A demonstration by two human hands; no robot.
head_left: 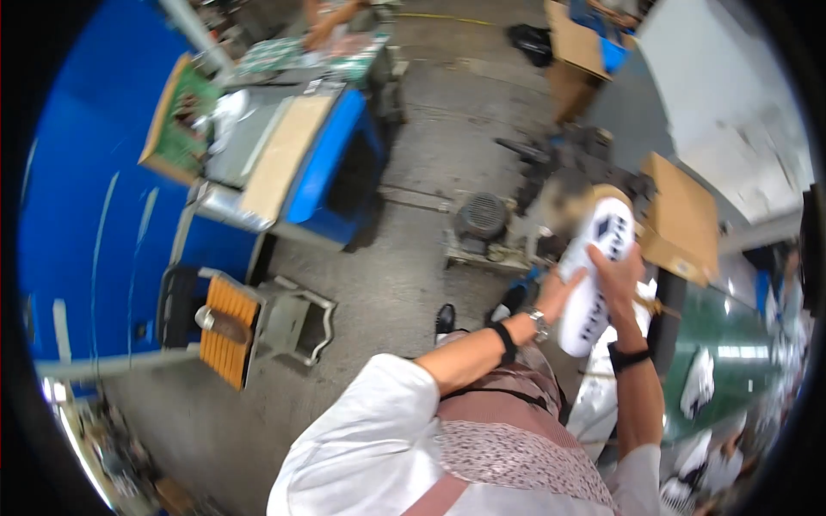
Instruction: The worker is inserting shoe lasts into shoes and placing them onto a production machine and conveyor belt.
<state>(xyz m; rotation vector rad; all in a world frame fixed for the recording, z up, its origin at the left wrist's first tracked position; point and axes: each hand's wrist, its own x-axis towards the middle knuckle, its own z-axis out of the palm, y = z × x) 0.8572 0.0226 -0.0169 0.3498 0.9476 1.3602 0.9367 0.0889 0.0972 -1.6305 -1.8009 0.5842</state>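
Observation:
Both my hands grip a long white shoe-shaped piece (588,292) with rounded ends and dark lettering along its face. I cannot tell whether it is a whole shoe or a sole. My left hand (557,297) holds its left edge; a watch and a black band are on that arm. From the right, my right hand (618,273) wraps around its middle, a black band at the wrist. The far end of the piece is at a tan, blurred round part (609,196) of a dark machine (594,159). Whether they touch is hard to see.
A motor (483,215) stands on the floor beside the machine. Right of it is an open cardboard box (681,219) and a green tabletop (718,344). At the left are a stool with an orange slatted seat (231,331) and a blue-sided bench (331,163). Other people work farther off.

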